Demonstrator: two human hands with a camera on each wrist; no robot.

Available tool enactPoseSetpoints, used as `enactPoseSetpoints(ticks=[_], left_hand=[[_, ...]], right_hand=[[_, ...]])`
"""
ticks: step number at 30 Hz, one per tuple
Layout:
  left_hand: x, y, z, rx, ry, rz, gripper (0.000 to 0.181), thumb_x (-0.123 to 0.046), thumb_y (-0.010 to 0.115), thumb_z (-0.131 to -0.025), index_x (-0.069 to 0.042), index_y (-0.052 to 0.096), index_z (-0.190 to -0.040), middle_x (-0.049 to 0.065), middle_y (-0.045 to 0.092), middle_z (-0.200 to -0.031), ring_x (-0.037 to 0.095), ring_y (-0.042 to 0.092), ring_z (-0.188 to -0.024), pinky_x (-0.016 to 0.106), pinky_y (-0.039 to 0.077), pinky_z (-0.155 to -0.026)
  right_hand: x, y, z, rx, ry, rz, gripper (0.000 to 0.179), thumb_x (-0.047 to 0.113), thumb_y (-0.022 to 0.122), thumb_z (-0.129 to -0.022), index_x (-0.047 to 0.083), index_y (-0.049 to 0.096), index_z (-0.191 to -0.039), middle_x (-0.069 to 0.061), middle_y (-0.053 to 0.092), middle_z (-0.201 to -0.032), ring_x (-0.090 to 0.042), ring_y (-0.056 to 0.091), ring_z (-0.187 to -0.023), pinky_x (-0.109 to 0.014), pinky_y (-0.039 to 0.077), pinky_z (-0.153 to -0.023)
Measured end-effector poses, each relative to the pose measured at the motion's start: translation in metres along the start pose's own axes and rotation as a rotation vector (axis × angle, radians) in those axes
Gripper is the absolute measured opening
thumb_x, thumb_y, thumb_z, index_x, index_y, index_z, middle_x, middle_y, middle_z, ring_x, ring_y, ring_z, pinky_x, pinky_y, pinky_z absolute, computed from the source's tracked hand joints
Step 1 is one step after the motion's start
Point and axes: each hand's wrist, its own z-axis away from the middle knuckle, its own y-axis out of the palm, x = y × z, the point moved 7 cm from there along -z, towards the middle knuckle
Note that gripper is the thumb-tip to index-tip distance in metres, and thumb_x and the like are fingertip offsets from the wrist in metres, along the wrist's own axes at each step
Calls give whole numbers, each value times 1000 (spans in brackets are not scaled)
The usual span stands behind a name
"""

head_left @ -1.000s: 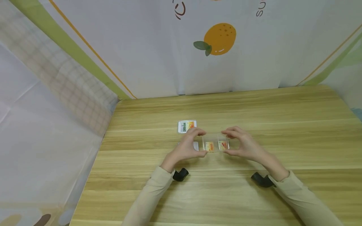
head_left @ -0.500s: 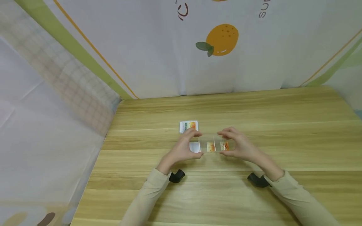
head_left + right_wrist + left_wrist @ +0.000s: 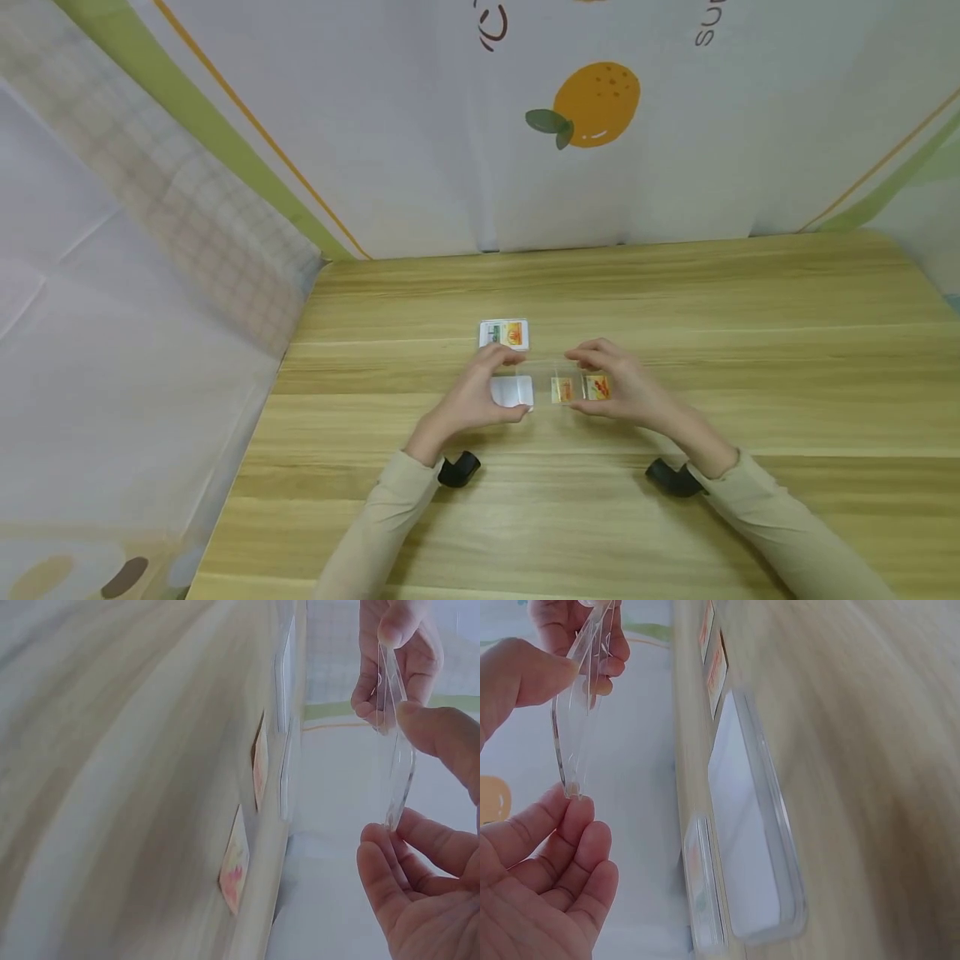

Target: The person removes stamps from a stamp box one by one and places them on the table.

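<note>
Both hands hold up a thin clear plastic cover (image 3: 573,739) above the table. My left hand (image 3: 474,395) pinches its left end between thumb and fingertips, and my right hand (image 3: 628,392) pinches the right end the same way. Under the left hand lies a shallow clear case with a white insert (image 3: 512,392). Beyond it, partly behind the left hand, is a clear case with stamp-like pictures (image 3: 506,334). Two small orange-and-yellow stamps lie side by side, the left one (image 3: 562,390) below the cover and the right one (image 3: 597,387) by the right hand.
The wood-grain table (image 3: 712,317) meets a hanging white cloth with a printed orange fruit (image 3: 597,104) at the back. Another cloth (image 3: 150,333) hangs along the left. A black curved piece sticks out at each cuff, left (image 3: 459,470) and right (image 3: 672,477).
Both hands have moved left with the clear cover, which now overlaps the white-lined case in the head view. The right stamp has come out from under the cover. The grips look the same.
</note>
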Motion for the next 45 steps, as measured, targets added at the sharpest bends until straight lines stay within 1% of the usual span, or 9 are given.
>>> enactPoseSetpoints(ticks=[6,10,15,20,25,30,34,41,45], left_hand=[[4,-4,5,-5,-8,-5,62,-12,83,-62,3,57,-116,11,56,-113,25,51,-106,39,44,-93],[6,-7,9,-18,-11,-7,62,-11,83,-62,3,57,-116,11,56,-112,24,51,-105,38,45,-92],[6,-12,15,-30,-12,-7,62,-10,83,-61,4,57,-116,11,56,-113,24,51,-104,38,46,-91],[8,-14,19,-19,-26,-5,63,-8,83,-61,4,56,-117,11,56,-115,25,51,-106,39,44,-94],[10,-18,22,-14,-49,-9,64,-8,84,-61,4,56,-117,12,54,-120,26,50,-109,41,42,-96],[14,-22,26,-7,-72,4,63,-7,83,-61,3,57,-118,12,54,-123,27,50,-111,43,41,-98],[18,-24,29,-2,-81,8,64,-5,83,-61,3,56,-118,12,53,-122,27,50,-111,44,41,-98],[22,-28,34,7,-71,12,64,-3,82,-60,4,56,-118,14,54,-121,30,50,-112,47,41,-97],[27,-28,36,22,-84,14,63,-3,82,-61,4,56,-119,14,54,-121,29,49,-113,46,41,-98]], right_hand=[[2,5,-4,14,17,-33,57,6,84,-65,-9,59,-115,-17,57,-109,-28,60,-93,-37,53,-79],[3,10,-6,28,33,-34,57,8,84,-66,-7,59,-116,-15,57,-110,-27,59,-93,-36,53,-80],[6,15,-10,27,20,-42,58,9,84,-65,-7,60,-115,-16,57,-109,-29,59,-91,-38,53,-79],[7,20,-12,32,35,-42,58,9,85,-64,-8,60,-114,-17,57,-109,-30,60,-91,-39,53,-79],[8,25,-16,39,46,-23,58,10,86,-63,-8,61,-112,-16,58,-108,-29,60,-90,-38,53,-78],[10,32,-20,48,47,-48,57,9,85,-64,-9,60,-112,-17,57,-107,-31,60,-90,-38,54,-78],[11,36,-22,51,54,-62,57,8,85,-64,-9,60,-112,-17,56,-107,-31,60,-91,-38,54,-78],[14,43,-25,52,50,-38,58,12,87,-63,-6,61,-112,-15,58,-105,-27,60,-90,-38,54,-76],[13,48,-27,56,58,-31,58,13,87,-63,-6,61,-112,-15,59,-105,-26,58,-89,-38,53,-75]])
